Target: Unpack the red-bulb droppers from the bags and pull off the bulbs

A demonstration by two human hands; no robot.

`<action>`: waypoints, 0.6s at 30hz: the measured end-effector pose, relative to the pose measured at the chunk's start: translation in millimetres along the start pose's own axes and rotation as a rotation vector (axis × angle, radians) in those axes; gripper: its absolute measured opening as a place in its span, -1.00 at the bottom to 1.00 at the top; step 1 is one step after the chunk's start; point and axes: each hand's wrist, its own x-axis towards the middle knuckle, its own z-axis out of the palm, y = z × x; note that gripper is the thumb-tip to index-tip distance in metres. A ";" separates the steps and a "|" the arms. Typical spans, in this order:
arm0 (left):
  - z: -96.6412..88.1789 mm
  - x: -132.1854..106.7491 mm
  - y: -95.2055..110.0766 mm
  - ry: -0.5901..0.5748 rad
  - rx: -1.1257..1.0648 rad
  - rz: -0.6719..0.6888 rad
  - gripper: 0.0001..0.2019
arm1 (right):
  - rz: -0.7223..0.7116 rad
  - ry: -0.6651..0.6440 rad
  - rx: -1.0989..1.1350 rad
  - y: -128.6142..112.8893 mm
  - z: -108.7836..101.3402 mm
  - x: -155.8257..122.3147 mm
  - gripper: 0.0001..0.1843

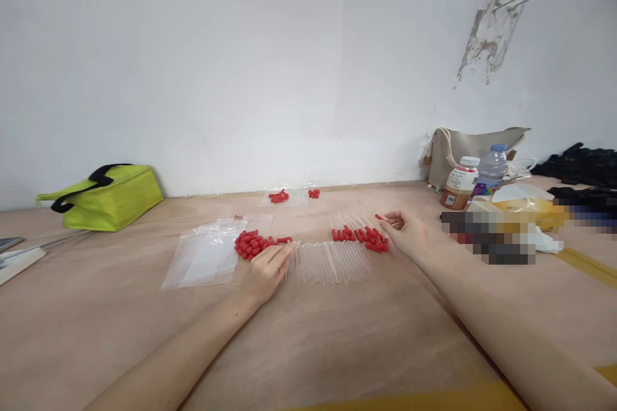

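My right hand (407,232) is pinched on a small red cap-like piece (378,217) that sticks out past its fingertips. Whether a clear tube is joined to that piece I cannot tell. Below it, a row of red pieces (354,234) lies along the ends of thin clear tubes. My left hand (267,271) has its fingers pressed together at the left end of a second row of clear tubes (332,263). What they hold, if anything, is hidden. A heap of red pieces (250,244) lies just beyond the left hand, one piece close to its fingertips.
Clear plastic bags (205,260) lie flat at the left. More bagged red pieces (279,196) rest by the wall. A lime-green bag (116,196) stands back left. At right are a brown drink bottle (460,185), a clear bottle (492,164) and a beige bag (441,148).
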 end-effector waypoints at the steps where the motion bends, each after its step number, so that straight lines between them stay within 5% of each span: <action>1: 1.2 0.2 0.8 -0.015 0.001 0.024 -0.73 | -0.020 -0.015 -0.009 0.0 2.2 -1.3 -0.74; 9: -0.7 0.7 8.1 -0.196 -0.132 0.055 -0.78 | -0.065 -0.145 -0.174 -10.0 -17.7 0.6 -0.75; 14: -4.0 2.3 9.8 -0.255 -0.207 0.053 -0.75 | -0.242 -0.378 -0.228 -28.7 -30.6 -7.4 -0.79; 18: -3.1 0.1 8.0 -0.268 -0.250 0.015 -0.72 | -0.426 -0.410 -0.391 -32.3 -23.8 -18.7 -0.86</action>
